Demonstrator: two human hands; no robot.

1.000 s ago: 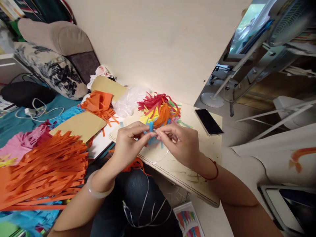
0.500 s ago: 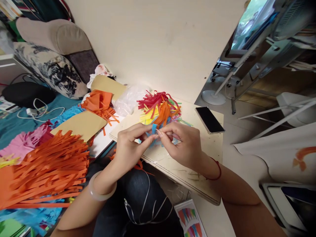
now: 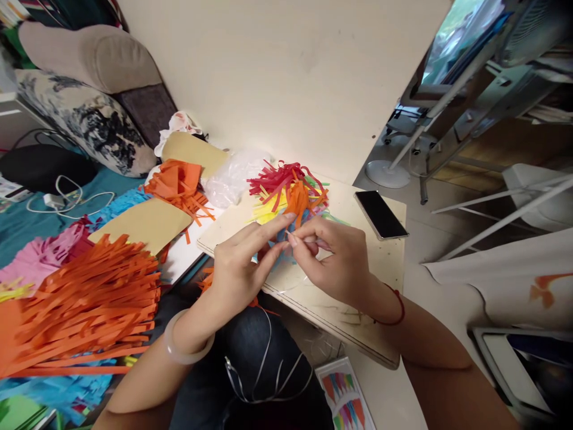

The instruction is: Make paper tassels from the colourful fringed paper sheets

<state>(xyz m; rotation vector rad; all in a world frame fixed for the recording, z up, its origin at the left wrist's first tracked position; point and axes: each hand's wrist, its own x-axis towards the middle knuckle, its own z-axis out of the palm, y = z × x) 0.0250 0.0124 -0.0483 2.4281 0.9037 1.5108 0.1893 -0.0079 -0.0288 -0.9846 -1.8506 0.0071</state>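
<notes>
My left hand (image 3: 239, 269) and my right hand (image 3: 333, 263) meet over a wooden board (image 3: 340, 304) on my lap. Both pinch a small bunch of blue paper strips (image 3: 282, 239), mostly hidden behind the fingers. My left index finger stretches out toward the right thumb, and the right fingers are curled in a pinch. Just beyond the hands lies a pile of red, orange and yellow paper strips (image 3: 290, 188).
A black phone (image 3: 380, 215) lies on the board's far right. A big heap of orange strips (image 3: 85, 304) lies at left, with tan card (image 3: 143, 221), pink and blue paper. A clear plastic bag (image 3: 233, 176), cushions and a fan stand (image 3: 387, 173) are around.
Both hands have shifted slightly up and toward the strip pile. My left index finger has straightened out over the blue strips.
</notes>
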